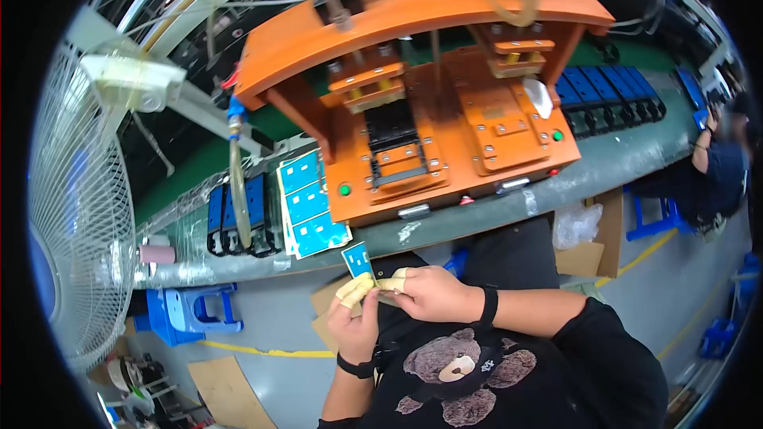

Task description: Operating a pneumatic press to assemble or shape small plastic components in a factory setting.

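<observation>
Both hands meet in front of my chest at the lower end of a small blue sheet with white-edged cutouts [358,260]. My left hand [354,326] pinches it between thumb and fingers, with yellowish finger covers on the fingertips. My right hand [435,294], also in finger covers, closes on the sheet's lower right corner; its exact hold is too small to make out. Beyond them stands an orange two-station press [445,151]. A black plastic frame [395,139] sits in its left station. More blue sheets [310,202] lie stacked left of the press.
Blue-and-black casings [242,210] lie on the left of the green bench [195,270], and a row of similar casings [608,91] on the right. A white fan [83,214] stands at far left. Another person [723,167] sits at far right. Blue stools [195,310] are below.
</observation>
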{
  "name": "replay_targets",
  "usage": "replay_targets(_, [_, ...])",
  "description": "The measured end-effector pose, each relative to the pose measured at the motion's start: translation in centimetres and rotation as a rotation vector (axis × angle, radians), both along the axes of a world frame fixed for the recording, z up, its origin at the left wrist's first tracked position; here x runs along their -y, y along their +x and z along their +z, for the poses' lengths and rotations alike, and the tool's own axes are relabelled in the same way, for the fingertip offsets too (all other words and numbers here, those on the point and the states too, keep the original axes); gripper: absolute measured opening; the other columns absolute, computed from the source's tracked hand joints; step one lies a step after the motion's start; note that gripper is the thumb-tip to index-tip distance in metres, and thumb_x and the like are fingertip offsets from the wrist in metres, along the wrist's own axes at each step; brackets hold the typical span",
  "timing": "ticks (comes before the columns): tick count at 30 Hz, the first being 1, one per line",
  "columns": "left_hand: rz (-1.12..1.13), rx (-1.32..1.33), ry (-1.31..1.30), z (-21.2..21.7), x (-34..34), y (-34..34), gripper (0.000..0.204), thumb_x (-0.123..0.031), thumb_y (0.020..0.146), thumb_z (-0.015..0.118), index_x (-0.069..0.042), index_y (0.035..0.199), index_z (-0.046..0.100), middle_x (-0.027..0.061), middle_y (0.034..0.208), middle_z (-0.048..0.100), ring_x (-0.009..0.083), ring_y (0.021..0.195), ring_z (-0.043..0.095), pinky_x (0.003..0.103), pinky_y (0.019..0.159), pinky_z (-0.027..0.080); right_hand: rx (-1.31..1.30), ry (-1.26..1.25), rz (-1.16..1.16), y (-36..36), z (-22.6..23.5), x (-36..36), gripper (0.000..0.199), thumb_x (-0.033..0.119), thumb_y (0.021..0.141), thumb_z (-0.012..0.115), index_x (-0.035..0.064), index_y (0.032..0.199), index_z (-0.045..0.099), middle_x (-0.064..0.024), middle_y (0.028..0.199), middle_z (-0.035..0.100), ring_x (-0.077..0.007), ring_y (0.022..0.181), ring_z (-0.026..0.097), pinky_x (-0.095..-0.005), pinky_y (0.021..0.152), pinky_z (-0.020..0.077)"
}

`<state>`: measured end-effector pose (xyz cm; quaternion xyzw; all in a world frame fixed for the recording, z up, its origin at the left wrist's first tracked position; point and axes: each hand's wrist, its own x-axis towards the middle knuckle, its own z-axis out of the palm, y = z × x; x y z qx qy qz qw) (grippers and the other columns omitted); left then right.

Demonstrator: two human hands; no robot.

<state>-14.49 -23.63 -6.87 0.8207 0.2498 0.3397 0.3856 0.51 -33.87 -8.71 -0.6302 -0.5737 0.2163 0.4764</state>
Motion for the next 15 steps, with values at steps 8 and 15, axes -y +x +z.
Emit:
replay_targets(8, [-0.055,0.569,-0.76,0.5,-2.3,-0.2,0.021,-0.009,0.097,0.056,0.004,0.113,0.06,0.016,0.114,0.065,0.023,0.103,0.063,0.035,0.096,0.047,-0.391,0.039,-0.39,9.2,-0.6,11.7,0.02,0.012,0.091,0.063,0.0014,0.107,0.068,-0.0132,0.097,0.072,-0.0226,0.086,0.07,-0.0346,0.079,0.0545])
replay_targets(15, [-0.483,0.068,-0.316,0.0,2.3,6.6,0.014,0.002,0.08,0.07,0.0,0.092,0.063,0.0193,0.101,0.07,0.0245,0.093,0.067,0.038,0.087,0.052,-0.655,-0.091,-1.733,4.3,-19.3,42.4,0.02,0.01,0.091,0.06,-0.0052,0.104,0.064,-0.0058,0.089,0.067,-0.013,0.079,0.063,-0.0283,0.068,0.0513])
